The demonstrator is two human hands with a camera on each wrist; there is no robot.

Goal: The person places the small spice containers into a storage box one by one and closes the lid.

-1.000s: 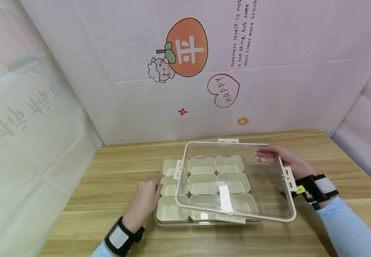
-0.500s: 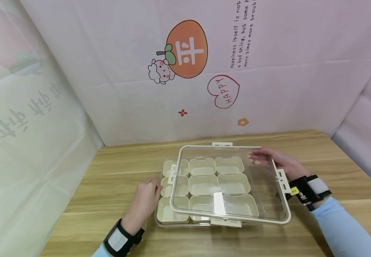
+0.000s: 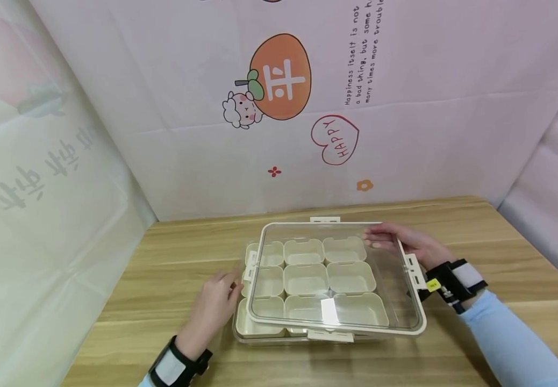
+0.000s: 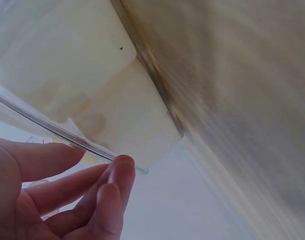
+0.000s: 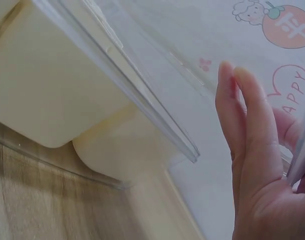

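Note:
A clear storage box [image 3: 284,340] holds rows of cream-coloured bins [image 3: 259,323] and stands near the front of the table. Above it, offset to the right and slightly tilted, is a clear lid [image 3: 329,310] with a white frame and white clips. My right hand [image 3: 416,244] grips the lid's right edge, its long fingers stretched out beneath the clear panel. In the right wrist view, the lid's edge [image 5: 303,150] lies between thumb and fingers. At the box's left side, my left hand [image 3: 213,301] pinches the rim [image 4: 42,122], as the left wrist view shows.
The wooden table [image 3: 163,269] extends around the box on all sides. A printed white cloth [image 3: 187,161] hangs behind the table's back edge, with more cloth at both sides. Each wrist wears a black strap [image 3: 458,282].
The lid has shifted left over the box, carried by my right hand, and now covers more of the left bins. My left hand has hardly moved at the box's left side.

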